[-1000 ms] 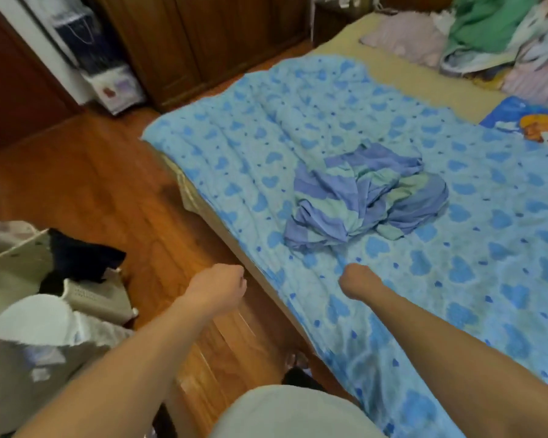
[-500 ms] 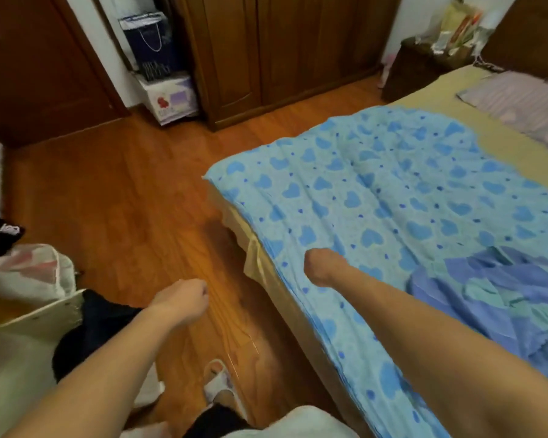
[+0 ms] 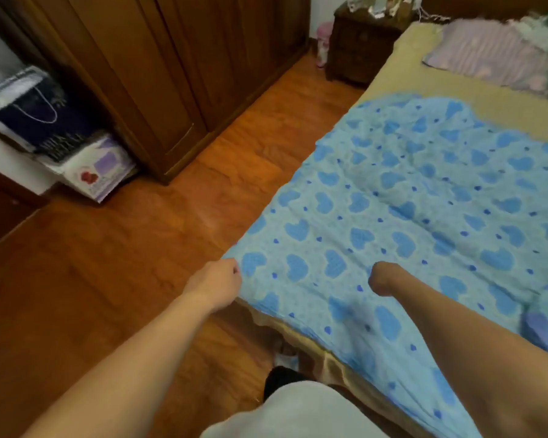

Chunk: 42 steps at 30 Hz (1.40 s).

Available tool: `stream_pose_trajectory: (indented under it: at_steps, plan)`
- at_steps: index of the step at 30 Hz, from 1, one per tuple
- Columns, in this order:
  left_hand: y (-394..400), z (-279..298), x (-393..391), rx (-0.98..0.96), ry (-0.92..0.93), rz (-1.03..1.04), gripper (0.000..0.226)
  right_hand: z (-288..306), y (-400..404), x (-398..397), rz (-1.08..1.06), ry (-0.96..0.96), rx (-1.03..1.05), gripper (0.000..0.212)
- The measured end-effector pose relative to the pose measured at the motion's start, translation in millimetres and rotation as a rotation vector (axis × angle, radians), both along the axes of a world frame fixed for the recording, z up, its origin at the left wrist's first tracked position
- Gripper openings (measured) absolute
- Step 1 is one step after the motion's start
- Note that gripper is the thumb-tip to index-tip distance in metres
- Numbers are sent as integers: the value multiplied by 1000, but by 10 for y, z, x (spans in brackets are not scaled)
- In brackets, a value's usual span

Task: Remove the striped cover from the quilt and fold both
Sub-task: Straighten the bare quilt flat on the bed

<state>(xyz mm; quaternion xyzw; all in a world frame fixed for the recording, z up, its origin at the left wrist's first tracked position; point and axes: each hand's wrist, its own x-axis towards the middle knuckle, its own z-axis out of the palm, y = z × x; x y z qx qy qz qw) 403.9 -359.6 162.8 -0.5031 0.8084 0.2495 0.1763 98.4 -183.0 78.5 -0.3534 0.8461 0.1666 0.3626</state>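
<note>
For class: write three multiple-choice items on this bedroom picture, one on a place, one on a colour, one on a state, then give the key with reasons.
1. Where is the left hand?
A. at the quilt's near corner
B. on the pillow
C. on the nightstand

2. What colour are the hearts on the quilt?
A. red
B. blue
C. green

3. How does the quilt lie?
A. folded into a small square
B. rolled up
C. spread flat over the bed

Key: 1 A, the left hand sits at the corner by the bed's edge, though whether it grips the cloth cannot be told. 2 B, blue hearts on paler blue. 3 C, it covers the mattress, unfolded, under the right hand.
</note>
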Motion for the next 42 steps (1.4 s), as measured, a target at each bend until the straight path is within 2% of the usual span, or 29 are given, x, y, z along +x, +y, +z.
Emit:
stream_pose_trajectory:
  at_steps: [3,7,11,15,17,19,24,26,29,31,34,38,40,42]
  plan:
    - [-1005,-42,238,15,-71,1,18,27,-1233,282,31,-50,-31,36]
    - [-2453,-139,501,72,-143,-2,18,176,-2853,549,73,-74,-213,33]
    - [-3896,-432,484,101,-174,-133,18,41,-4179,503,-96,-39,-361,35]
    - [-5326,-581,65,-29,-116,-265,19,-240,-4744,430,-245,-11,-267,35]
    - [-5657,-454,-210,11,-122,-318,17,-105,-4745,360,-329,21,-202,35]
    - [-5872,-333,-592,44,-82,-412,18,66,-4703,88,-484,110,-230,32]
    - [-6188,-201,-1958,96,25,-641,19,291,-4542,-734,-781,174,-205,34]
    - [-6252,-255,-2596,150,81,-671,18,167,-4583,-1082,-853,165,-186,33]
    - [-6484,-503,-3403,245,49,-714,16,-27,-4727,-1687,-918,76,-130,36]
    - [-6814,-716,-4017,238,35,-631,15,-120,-4897,-2410,-957,64,-150,41]
    - [-7178,-903,-5213,235,-40,-564,13,-4,-5199,-3680,-1045,137,-214,44]
    - [-6839,-820,-7170,390,2,-798,15,127,-5576,-4921,-1170,119,-332,45]
    - [-6597,-1085,-8294,434,51,-891,15,-99,-5632,-5500,-1249,99,-358,47]
    - [-6363,-1599,-9414,429,49,-1017,15,-590,-5589,-6085,-1344,127,-346,50]
